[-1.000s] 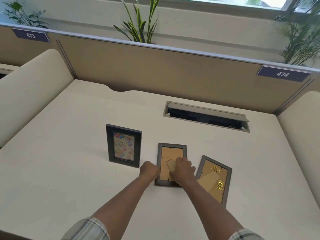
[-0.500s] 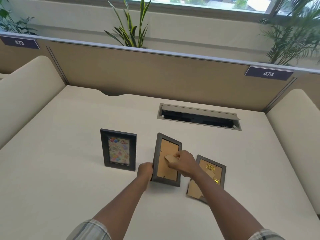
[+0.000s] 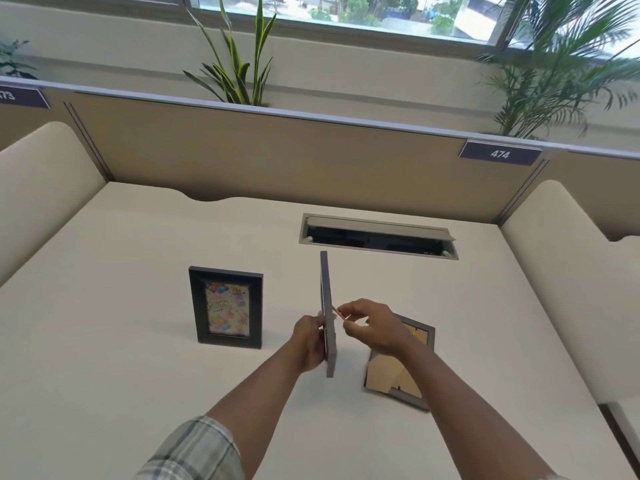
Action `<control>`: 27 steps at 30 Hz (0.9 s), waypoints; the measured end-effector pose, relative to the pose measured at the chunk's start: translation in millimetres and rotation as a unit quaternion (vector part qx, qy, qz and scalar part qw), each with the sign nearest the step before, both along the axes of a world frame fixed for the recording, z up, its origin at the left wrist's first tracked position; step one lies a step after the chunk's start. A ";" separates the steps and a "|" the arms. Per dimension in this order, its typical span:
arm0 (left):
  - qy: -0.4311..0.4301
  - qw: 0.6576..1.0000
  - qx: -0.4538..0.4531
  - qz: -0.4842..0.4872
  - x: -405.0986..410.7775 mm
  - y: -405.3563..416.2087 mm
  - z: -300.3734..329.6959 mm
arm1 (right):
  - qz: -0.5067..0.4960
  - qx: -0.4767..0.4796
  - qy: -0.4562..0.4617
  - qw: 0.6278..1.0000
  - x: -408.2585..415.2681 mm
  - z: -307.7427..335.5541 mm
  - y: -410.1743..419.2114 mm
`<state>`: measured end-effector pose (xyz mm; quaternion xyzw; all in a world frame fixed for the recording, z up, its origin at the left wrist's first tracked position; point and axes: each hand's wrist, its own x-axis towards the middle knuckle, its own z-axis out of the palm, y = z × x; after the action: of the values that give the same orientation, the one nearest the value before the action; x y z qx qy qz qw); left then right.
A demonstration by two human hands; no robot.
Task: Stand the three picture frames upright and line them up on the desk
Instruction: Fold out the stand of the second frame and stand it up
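Where it had lain face-down a second earlier, the middle frame [image 3: 328,317] was lifted edge-on, left hand [image 3: 309,341] gripping it, right hand [image 3: 372,327] pinching out its easel stand [image 3: 338,313], readying the second frame to stand.

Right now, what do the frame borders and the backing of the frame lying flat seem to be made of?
Standing frame: dark border, matte, stepped moulding; wood or plastic, cannot tell. Held frame: grey, matte edge, likely the same. Flat frame: tan backing, dull and fibrous-looking, probably pressed board or card, with a small brass-coloured metal fitting.
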<state>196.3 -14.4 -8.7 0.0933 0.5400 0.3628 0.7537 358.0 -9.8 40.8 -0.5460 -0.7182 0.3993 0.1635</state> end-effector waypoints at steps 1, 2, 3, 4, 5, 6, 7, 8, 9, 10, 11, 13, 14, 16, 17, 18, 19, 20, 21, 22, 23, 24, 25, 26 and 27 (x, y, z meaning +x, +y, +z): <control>0.002 1.000 0.005 0.016 -0.3 0.5 1.4 | 0.002 0.008 -0.012 1.000 1.8 1.2 -0.8; 0.000 0.999 0.010 0.036 -1.2 1.4 2.0 | -0.003 0.017 -0.021 1.000 4.1 2.0 -1.1; -0.005 0.998 0.016 0.055 -2.4 2.8 2.1 | -0.011 0.029 -0.031 0.999 6.0 2.7 -1.2; -0.002 0.997 0.028 0.067 -4.2 3.6 2.5 | -0.022 0.042 -0.047 0.998 7.8 3.0 -1.6; 0.010 0.997 0.044 0.069 -6.2 4.5 2.1 | -0.035 0.052 -0.068 0.996 8.9 3.0 -2.2; 0.033 0.996 0.060 0.062 -8.4 5.1 1.7 | -0.052 0.055 -0.081 0.994 9.7 1.9 -3.1; 0.058 0.994 0.076 0.053 -10.4 6.2 0.9 | -0.073 0.045 -0.080 0.993 9.6 -0.4 -3.7; 0.080 0.992 0.090 0.046 -12.4 6.6 -0.4 | -0.092 0.023 -0.064 0.993 8.7 -3.1 -4.6; 0.102 0.989 0.102 0.041 -14.1 7.4 -0.5 | -0.111 -0.008 -0.031 0.993 7.4 -5.8 -4.7; 0.121 0.986 0.113 0.038 -15.5 7.2 -0.4 | -0.130 -0.046 0.017 0.990 5.3 -8.5 -4.7; 0.136 0.982 0.123 0.036 -16.3 7.4 0.3 | -0.150 -0.084 0.066 0.983 2.9 -10.3 -4.0; 0.167 0.975 0.141 0.038 -18.2 6.1 1.0 | -0.188 -0.139 0.118 0.965 -1.7 -13.9 -2.5; 0.180 0.972 0.149 0.038 -19.4 4.8 1.1 | -0.204 -0.167 0.139 0.955 -3.7 -15.4 -1.6; 0.196 0.966 0.164 0.040 -21.4 2.9 4.3 | -0.231 -0.233 0.205 0.922 -6.7 -18.6 1.4; 0.206 0.962 0.174 0.040 -22.4 1.4 5.2 | -0.244 -0.255 0.236 0.905 -8.2 -21.4 3.2; 0.221 0.957 0.187 0.037 -22.7 1.9 7.8 | -0.256 -0.260 0.259 0.894 -9.0 -22.2 7.2; 0.239 0.951 0.195 0.032 -23.4 -0.2 8.4 | -0.265 -0.263 0.271 0.887 -10.9 -25.1 9.4; 0.256 0.945 0.201 0.026 -23.8 -1.6 9.5 | -0.274 -0.262 0.277 0.883 -12.7 -28.1 12.3; 0.269 0.941 0.206 0.021 -24.0 -3.1 9.2 | -0.285 -0.257 0.281 0.880 -15.1 -31.2 13.9; 0.282 0.936 0.209 0.017 -24.3 -4.8 8.1 | -0.296 -0.254 0.285 0.876 -17.4 -34.7 15.1; 0.299 0.931 0.211 0.014 -24.7 -6.0 6.4 | -0.305 -0.251 0.289 0.872 -19.5 -37.9 16.4; 0.317 0.924 0.211 0.011 -25.8 -6.6 4.9 | -0.312 -0.248 0.293 0.869 -21.7 -41.7 18.1; 0.334 0.918 0.213 0.009 -26.7 -7.1 4.0 | -0.315 -0.244 0.295 0.868 -23.2 -44.3 19.4; 0.350 0.912 0.213 0.006 -28.4 -6.3 3.0 | -0.314 -0.245 0.298 0.867 -25.3 -47.9 22.2; 0.363 0.907 0.212 0.004 -29.9 -5.7 2.2 | -0.311 -0.248 0.301 0.867 -27.1 -50.4 24.0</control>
<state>166.4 -20.0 -6.5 0.3743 0.6872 0.4129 0.4661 330.9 14.1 -9.6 -0.6169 -0.3048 0.6374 0.3468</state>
